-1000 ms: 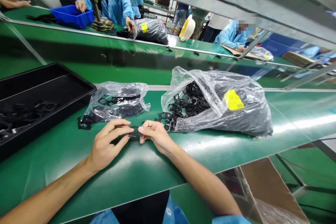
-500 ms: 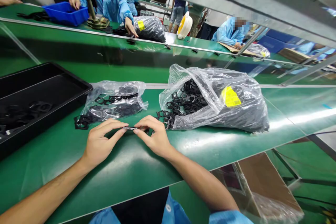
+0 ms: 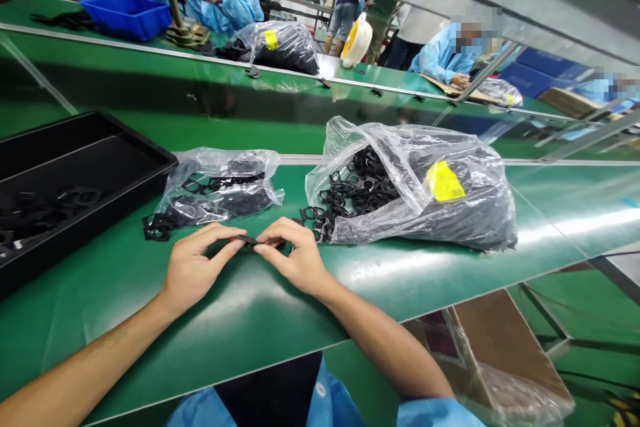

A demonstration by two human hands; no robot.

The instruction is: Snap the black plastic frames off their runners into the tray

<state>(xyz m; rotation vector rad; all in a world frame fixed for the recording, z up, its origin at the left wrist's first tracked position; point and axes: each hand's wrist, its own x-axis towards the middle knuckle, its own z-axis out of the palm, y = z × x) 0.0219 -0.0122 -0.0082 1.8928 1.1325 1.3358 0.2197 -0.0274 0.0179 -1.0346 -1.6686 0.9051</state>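
Both hands close: left hand (image 3: 197, 265), right hand (image 3: 296, 260), fingers (image 3: 231, 236) pinching black frame piece (image 3: 249, 241) between tips.

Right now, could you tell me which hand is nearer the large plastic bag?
Right hand: just short of the bag. The left hand is farther away, to its left.

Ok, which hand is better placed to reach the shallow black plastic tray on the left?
Left, probably: the left hand lies nearer the shallow black plastic tray, while the right hand sits farther off, beside the large clear plastic bag. Both hands pinch the thin black frame piece between them.
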